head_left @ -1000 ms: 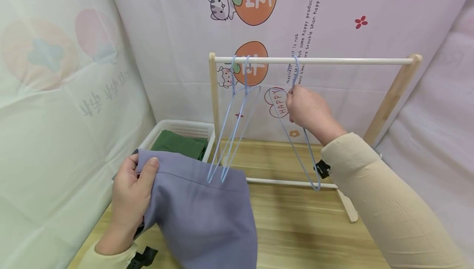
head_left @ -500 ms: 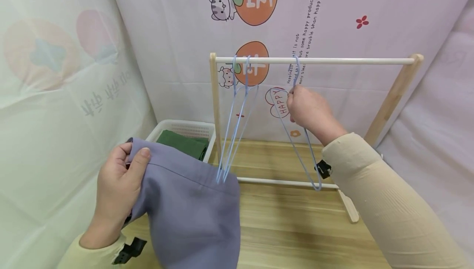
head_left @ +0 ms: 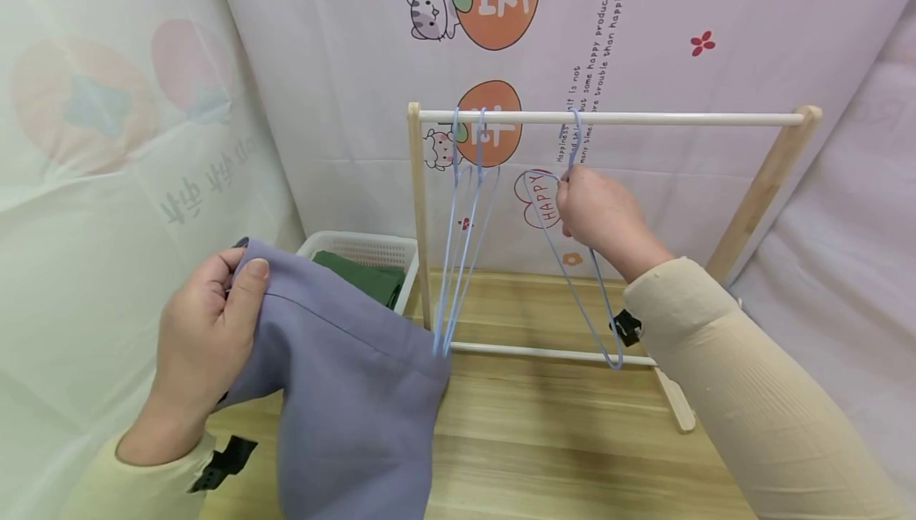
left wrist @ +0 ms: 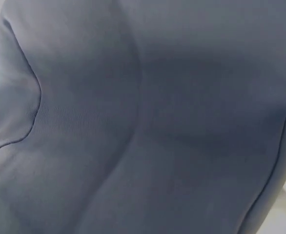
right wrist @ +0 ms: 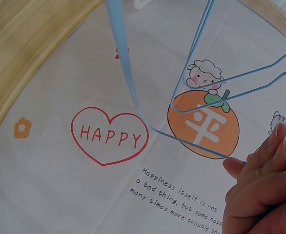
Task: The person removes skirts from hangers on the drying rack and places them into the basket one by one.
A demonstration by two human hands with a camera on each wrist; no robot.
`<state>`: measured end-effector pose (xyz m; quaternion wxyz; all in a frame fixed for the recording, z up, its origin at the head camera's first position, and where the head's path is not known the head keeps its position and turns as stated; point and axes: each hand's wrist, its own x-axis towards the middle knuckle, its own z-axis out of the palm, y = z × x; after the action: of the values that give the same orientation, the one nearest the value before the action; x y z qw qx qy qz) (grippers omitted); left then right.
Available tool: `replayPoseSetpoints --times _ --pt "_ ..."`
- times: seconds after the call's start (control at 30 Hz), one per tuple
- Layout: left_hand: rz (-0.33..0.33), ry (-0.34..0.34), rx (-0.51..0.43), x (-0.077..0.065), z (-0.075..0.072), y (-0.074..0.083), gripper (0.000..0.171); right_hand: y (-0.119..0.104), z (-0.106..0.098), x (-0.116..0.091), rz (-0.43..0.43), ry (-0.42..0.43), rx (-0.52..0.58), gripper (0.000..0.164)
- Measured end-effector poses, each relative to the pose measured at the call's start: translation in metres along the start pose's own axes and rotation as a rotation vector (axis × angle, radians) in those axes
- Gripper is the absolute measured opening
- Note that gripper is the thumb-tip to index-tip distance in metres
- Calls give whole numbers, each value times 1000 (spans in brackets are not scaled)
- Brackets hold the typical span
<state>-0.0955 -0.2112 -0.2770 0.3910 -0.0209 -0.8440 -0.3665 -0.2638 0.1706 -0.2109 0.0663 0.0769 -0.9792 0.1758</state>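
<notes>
My left hand (head_left: 203,333) pinches a corner of a purple-grey garment (head_left: 351,409), its thumb over a stitched band along the top edge. The cloth hangs down in front of me and fills most of the left wrist view. My right hand (head_left: 601,214) grips a light-blue wire hanger (head_left: 572,289) just below its hook, which sits over the white top rail (head_left: 680,118). In the right wrist view the curled fingers (right wrist: 270,170) close around the hanger's neck. Two more blue hangers (head_left: 465,242) hang on the rail's left part, their lower ends overlapping the garment's right edge.
The rack has wooden side posts (head_left: 758,202) and a white lower bar (head_left: 529,352). Behind the garment, at back left, a white basket (head_left: 358,243) holds folded green cloth (head_left: 365,277). Printed fabric walls (head_left: 343,51) enclose the wooden tabletop (head_left: 544,440).
My left hand has moved left and slightly up, drawing the garment with it. The lower ends of the two left hangers have swung right and closer together. My right hand stays in place.
</notes>
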Motion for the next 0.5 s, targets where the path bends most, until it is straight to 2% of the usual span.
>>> replayPoseSetpoints --times 0.37,0.5 --pt "185 -19 82 20 -16 4 27 -3 1 -1 8 -22 34 41" --pt "221 -20 116 29 -20 6 25 -2 1 -1 8 -23 35 41"
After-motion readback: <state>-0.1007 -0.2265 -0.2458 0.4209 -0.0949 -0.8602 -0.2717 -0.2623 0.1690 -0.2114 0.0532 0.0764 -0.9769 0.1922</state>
